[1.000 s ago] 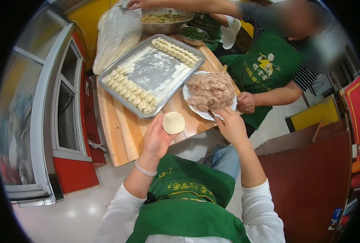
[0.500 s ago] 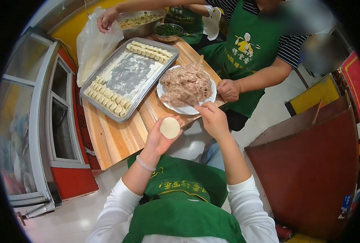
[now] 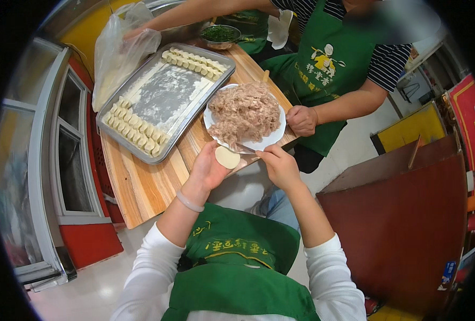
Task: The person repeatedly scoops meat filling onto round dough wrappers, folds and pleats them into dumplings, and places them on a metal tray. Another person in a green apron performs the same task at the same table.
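A round dumpling wrapper [image 3: 228, 158] lies on the fingers of my left hand [image 3: 206, 170], close to the near edge of a white plate [image 3: 271, 140]. Heaped on that plate is pinkish minced meat filling [image 3: 245, 115]. My right hand [image 3: 282, 166] pinches the end of a thin, flat filling spatula [image 3: 246, 148]. Its far end points left, between the meat and the wrapper, and its tip is hard to make out. To the left, a floured metal tray [image 3: 168, 99] carries rows of folded dumplings [image 3: 136, 128] at its near-left and far ends.
All this stands on a wooden table [image 3: 141, 187]. A co-worker's fist [image 3: 302, 121] rests beside the plate's right rim; their other arm reaches into a clear plastic bag [image 3: 112, 64] behind the tray. A bowl of chopped greens [image 3: 219, 35] stands at the back. A dark red cabinet [image 3: 392, 214] is at right.
My left hand has moved up toward the plate with the wrapper. The spatula has drawn nearer to the wrapper. The co-worker's far hand has gone down into the plastic bag.
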A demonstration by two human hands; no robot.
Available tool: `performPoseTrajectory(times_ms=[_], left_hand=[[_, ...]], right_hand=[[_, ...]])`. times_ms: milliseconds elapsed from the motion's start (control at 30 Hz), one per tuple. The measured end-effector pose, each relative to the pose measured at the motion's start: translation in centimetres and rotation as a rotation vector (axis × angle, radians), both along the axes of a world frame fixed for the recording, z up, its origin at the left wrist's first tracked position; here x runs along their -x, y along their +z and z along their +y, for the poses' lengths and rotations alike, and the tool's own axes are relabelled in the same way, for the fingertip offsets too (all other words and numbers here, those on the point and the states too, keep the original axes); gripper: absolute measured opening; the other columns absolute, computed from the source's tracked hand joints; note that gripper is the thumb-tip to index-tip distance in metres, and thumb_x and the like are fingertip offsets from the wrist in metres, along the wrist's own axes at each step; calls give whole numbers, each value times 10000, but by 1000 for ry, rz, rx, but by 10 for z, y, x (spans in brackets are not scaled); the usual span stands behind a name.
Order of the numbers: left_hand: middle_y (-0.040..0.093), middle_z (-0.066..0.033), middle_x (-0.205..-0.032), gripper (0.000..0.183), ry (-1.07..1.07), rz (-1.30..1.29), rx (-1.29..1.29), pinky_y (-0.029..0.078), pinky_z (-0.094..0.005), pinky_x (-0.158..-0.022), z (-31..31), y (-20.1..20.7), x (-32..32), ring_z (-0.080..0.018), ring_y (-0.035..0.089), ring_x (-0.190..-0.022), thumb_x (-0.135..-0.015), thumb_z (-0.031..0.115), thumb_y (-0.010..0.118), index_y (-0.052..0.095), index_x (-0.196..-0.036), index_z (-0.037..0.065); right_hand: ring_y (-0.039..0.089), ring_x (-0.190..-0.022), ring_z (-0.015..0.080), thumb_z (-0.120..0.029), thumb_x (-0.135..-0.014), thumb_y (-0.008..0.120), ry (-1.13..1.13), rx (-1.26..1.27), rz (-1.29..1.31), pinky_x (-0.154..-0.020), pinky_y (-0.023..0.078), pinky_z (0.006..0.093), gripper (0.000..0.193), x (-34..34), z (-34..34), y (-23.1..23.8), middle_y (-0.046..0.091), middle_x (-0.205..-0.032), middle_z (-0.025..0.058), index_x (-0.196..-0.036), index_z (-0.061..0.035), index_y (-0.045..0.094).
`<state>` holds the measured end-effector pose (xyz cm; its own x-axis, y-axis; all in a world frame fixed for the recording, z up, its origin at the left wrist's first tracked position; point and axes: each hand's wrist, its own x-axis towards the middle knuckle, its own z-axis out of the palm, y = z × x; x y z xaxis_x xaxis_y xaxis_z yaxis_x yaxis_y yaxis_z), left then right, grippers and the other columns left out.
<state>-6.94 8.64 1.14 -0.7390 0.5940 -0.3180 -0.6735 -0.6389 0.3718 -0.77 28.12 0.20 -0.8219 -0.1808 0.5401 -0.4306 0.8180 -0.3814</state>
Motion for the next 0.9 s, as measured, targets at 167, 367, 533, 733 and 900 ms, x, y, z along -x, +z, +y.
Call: performPoseTrajectory(times_ms=[167,367,533,733,900], left_hand=[[502,-168,-1260,447,-43,-8,-44,394,-460,-993,4,-9,3,-312,492,-1156,-943,245,257,415,-1259,-28],[453,-203,-1304,514,-62,-66,-144,337,-450,-1036,5,-16,12,-322,443,-1202,-941,308,262,364,-1299,-46],[404,-214,-1345,550,1,-49,-136,282,-436,-1074,1,-11,13,-326,392,-1244,-946,345,270,327,-1324,-51],[450,-180,-1310,493,14,-31,-126,317,-419,-1050,-5,-19,14,-295,435,-1206,-953,306,261,365,-1303,-26],[460,-172,-1299,500,-1,-68,-137,331,-409,-1042,-11,-13,16,-286,443,-1201,-958,318,250,355,-1307,-24]], right_hand=[[596,-728,257,54,-750,582,-6,78,15,-635,486,302,233,12,-7,2,579,-845,91,-942,-53,658],[598,-734,278,26,-750,584,-3,275,-107,-649,484,345,243,-13,-19,-3,570,-848,106,-972,-55,640],[599,-737,268,41,-738,588,-86,101,-34,-626,493,342,272,-40,-39,-5,573,-864,97,-977,-74,646],[597,-738,276,31,-739,595,-23,240,-25,-630,492,341,270,-14,-28,9,580,-859,92,-982,-75,645],[599,-723,254,61,-741,586,-3,87,-76,-632,486,305,256,-17,-33,5,580,-846,102,-968,-40,647]])
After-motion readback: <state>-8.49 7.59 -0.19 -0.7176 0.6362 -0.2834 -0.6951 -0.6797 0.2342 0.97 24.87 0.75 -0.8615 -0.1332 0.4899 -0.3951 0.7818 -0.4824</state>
